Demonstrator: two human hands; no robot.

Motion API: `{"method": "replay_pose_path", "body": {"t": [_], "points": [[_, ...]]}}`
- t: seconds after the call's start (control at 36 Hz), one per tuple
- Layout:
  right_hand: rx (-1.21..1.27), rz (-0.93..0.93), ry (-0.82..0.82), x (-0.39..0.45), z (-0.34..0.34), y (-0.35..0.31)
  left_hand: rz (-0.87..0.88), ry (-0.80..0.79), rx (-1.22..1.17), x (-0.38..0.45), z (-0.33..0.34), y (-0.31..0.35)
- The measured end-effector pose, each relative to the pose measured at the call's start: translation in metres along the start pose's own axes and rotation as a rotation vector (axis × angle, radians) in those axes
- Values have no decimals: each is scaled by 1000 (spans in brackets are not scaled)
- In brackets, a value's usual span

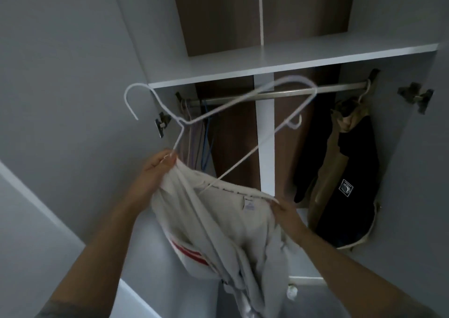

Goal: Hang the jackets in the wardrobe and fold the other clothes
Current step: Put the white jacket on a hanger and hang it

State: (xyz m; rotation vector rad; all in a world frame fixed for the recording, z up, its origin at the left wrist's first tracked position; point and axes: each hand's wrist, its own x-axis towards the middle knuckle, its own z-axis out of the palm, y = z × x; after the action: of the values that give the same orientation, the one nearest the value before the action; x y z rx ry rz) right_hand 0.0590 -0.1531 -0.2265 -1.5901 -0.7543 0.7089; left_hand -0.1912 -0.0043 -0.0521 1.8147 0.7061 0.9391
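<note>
Below rail (279,93): both hands' fingers clamp white jacket (218,220); hanger (184,123) tilted.

Bare forearms, no sleeves, dark left-forearm tattoo

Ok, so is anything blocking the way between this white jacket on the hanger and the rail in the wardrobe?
Nothing visible blocks it. The doors are open and the middle of the rail is bare. A black and tan jacket hangs at the right end, spare hangers at the left. The white jacket and hanger are held below the rail.
</note>
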Motion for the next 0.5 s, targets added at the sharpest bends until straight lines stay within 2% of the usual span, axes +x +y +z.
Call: {"method": "replay_pose_path", "body": {"t": [0.14,0.25,0.44,0.5], "points": [[19,-18,-157,14,-66,-57,-67,-56,118,-16,-20,-16],[-70,-32,-274,10,-109,-103,-107,-217,174,-25,-20,-18],[-345,-130,-243,6,-138,-149,37,-517,423,-23,15,4],[-373,-168,-213,3,-138,-153,78,-551,493,-22,27,2]]}}
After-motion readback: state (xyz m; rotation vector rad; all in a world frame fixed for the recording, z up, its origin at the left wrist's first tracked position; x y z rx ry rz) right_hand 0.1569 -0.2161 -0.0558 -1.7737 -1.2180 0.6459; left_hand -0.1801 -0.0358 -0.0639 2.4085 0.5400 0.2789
